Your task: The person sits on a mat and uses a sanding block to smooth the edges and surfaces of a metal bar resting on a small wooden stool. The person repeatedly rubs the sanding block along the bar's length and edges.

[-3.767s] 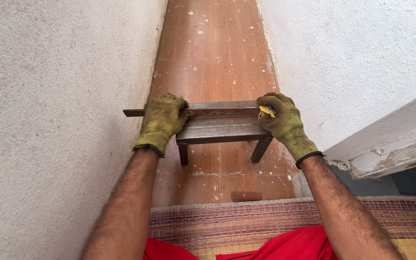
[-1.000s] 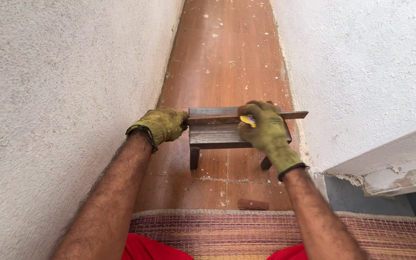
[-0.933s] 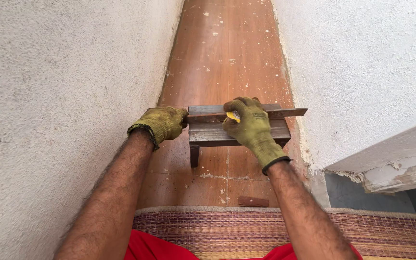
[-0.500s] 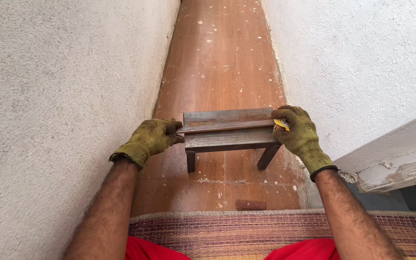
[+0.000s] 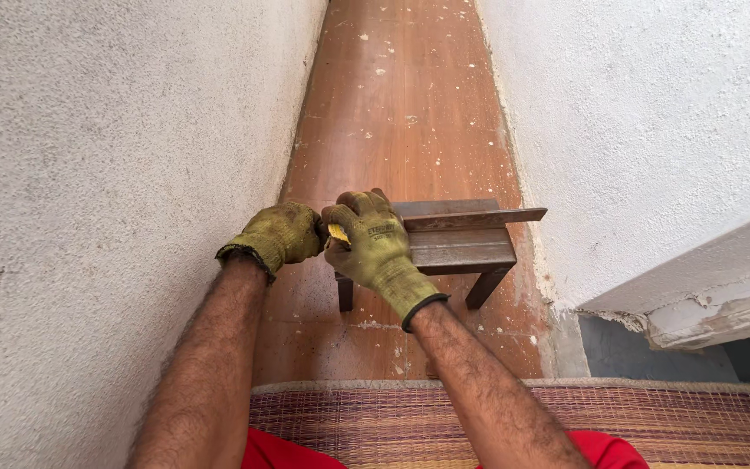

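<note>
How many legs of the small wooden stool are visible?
2: one leg below the right hand, one leg under the right end of the stool. Further legs may be hidden behind it.

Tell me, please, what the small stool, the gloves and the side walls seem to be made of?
The stool looks like dark, matt, worn wood: flat planks with grain lines. The gloves on the left hand and right hand seem knitted fabric, olive-yellow and soiled; any coating cannot be told. The walls look like rough white plaster, with a grainy, pitted surface.

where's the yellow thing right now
In the head view it is left of centre, pinched in the gloved right hand beside the left hand, at the small bench's left end.
</note>
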